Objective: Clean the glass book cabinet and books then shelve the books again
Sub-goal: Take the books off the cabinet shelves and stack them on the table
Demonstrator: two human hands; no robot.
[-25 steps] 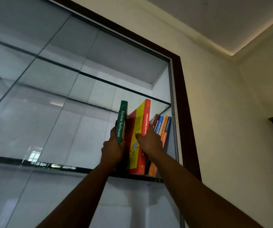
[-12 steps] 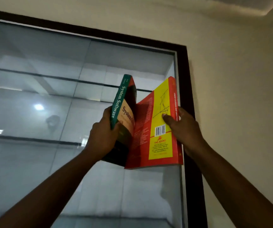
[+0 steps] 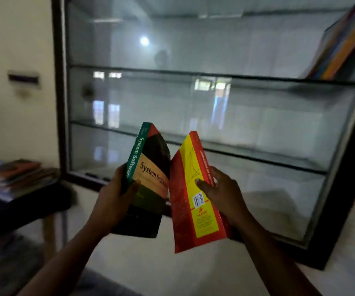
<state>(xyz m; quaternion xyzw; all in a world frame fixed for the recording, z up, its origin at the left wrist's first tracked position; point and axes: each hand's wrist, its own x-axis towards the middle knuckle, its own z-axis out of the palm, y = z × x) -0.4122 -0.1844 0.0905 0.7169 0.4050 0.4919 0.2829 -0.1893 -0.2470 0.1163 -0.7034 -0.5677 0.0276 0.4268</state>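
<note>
Books fill both of your hands, held up in front of the dark-framed glass book cabinet (image 3: 58, 82), outside it and off every shelf.

Your left hand (image 3: 112, 201) grasps the green-spined paperback (image 3: 151, 180) with the dark and tan cover titled "System Software". Your thumb curls across the front cover close to the spine, and your other fingers wrap behind the book, mostly hidden. The book stands nearly upright, its top tipped a little to the right.

Your right hand (image 3: 221, 193) grasps the red and yellow paperback (image 3: 193, 206). Your thumb presses on the yellow panel just above the barcode, and your fingers curl round the red spine edge. This book leans the other way, top tipped left. Its left edge crosses in front of the green-spined paperback's right edge about halfway down; you cannot tell from here whether the two covers actually touch.

Inside the cabinet, a slanting row of books (image 3: 341, 45) with orange, blue and red spines stands at the far right of the upper glass shelf (image 3: 193, 73), leaning toward the cabinet's right side; they are too blurred to read.

To your left, beside the cabinet, a dark table (image 3: 22, 210) carries a blurred pile of books (image 3: 12, 176). A small wall plate (image 3: 23, 79) sits on the cream wall (image 3: 12, 28) above it.
</note>
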